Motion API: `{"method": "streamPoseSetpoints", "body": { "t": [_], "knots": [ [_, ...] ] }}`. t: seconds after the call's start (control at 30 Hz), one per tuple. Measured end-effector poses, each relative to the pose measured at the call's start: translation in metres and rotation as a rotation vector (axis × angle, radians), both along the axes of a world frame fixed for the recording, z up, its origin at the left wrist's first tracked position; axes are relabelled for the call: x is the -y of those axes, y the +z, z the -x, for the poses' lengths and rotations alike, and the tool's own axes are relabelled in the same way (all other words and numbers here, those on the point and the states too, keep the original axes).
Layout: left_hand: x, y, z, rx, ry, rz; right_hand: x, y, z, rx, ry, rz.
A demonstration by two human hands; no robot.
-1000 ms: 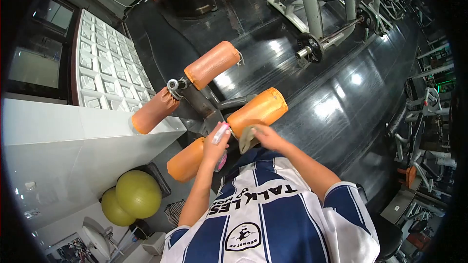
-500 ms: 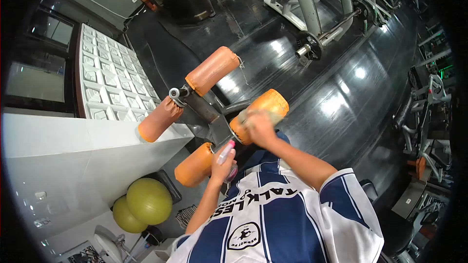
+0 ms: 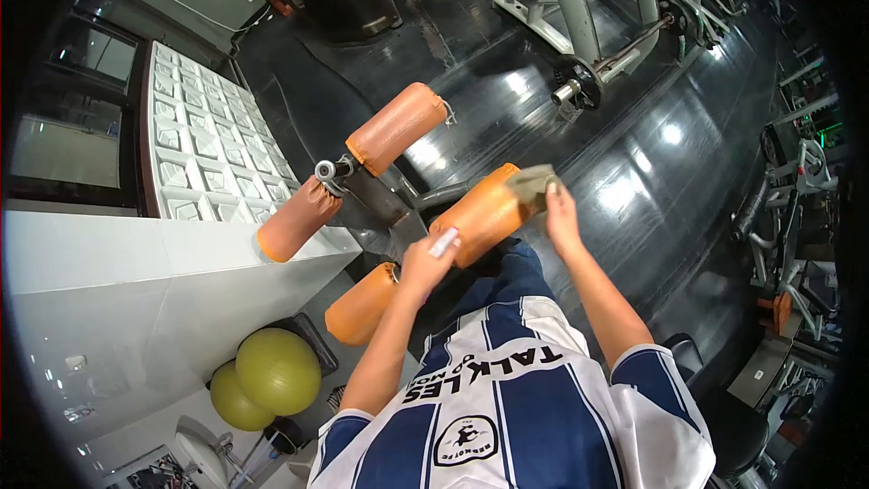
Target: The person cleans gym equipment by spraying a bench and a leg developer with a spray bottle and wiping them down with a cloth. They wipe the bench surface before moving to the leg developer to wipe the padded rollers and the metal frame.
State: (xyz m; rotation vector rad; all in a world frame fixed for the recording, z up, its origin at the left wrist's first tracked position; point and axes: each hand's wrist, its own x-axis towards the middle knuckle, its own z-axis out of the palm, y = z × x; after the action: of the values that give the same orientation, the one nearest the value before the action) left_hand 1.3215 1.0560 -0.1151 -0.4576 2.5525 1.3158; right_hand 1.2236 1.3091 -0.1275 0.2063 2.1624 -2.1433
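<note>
Left hand (image 3: 425,266) curled, right hand (image 3: 563,215) farther forward, its fingers (image 3: 553,190) pinching, both arms (image 3: 608,303) extended.

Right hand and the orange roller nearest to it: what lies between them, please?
In the head view, a greyish-green cloth lies between the right hand and the outer end of the orange roller; the hand holds it.

Here's a dark, glossy floor (image 3: 516,131), bright patches of ceiling light blazing off it! Over on the left, a white wall panel (image 3: 195,140) of raised squares, and right beside it a dark-framed window (image 3: 68,145). Below, a smooth white wall (image 3: 163,263), two green exercise balls (image 3: 276,371) tucked near its foot. Up top, a grey-framed bench machine (image 3: 566,0); down the right flank, gym machines (image 3: 806,163) crowd the edge!
</note>
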Motion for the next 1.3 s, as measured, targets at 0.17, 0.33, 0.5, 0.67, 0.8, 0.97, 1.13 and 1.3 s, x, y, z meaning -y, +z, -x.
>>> {"method": "streamPoseSetpoints", "body": {
  "t": [0.17, 0.33, 0.5, 0.67, 0.8, 0.97, 1.13, 1.3],
  "knots": [
    [-0.005, -0.010, -0.029, -0.337, -0.395, 0.231, 0.006, 0.011, 0.015, -0.325, 0.187, -0.590],
    [0.016, 0.001, -0.055, 0.043, 0.022, -0.667, 0.095, -0.038, -0.034, -0.793, 0.441, -0.803],
    [0.044, 0.035, -0.056, -0.141, 0.251, -0.819, 0.144, -0.039, -0.083, -0.616, 0.971, -0.510],
    [0.054, 0.038, -0.037, 0.020, 0.359, -0.766, 0.109, -0.013, -0.070, -0.050, 1.133, -0.457],
    [0.045, 0.001, -0.026, 0.159, 0.286, -0.779, 0.051, -0.050, -0.070, 0.093, 0.795, -0.265],
    [0.007, -0.018, -0.029, 0.001, 0.013, -0.367, -0.003, -0.024, -0.018, 0.045, 0.210, -0.045],
    [0.004, -0.012, -0.048, -0.098, -0.214, -0.095, 0.024, -0.020, 0.034, -0.422, 0.227, -0.696],
    [0.009, -0.019, -0.073, -0.055, 0.098, -0.508, 0.086, -0.039, -0.006, -0.589, 0.384, -1.007]
  ]
}}
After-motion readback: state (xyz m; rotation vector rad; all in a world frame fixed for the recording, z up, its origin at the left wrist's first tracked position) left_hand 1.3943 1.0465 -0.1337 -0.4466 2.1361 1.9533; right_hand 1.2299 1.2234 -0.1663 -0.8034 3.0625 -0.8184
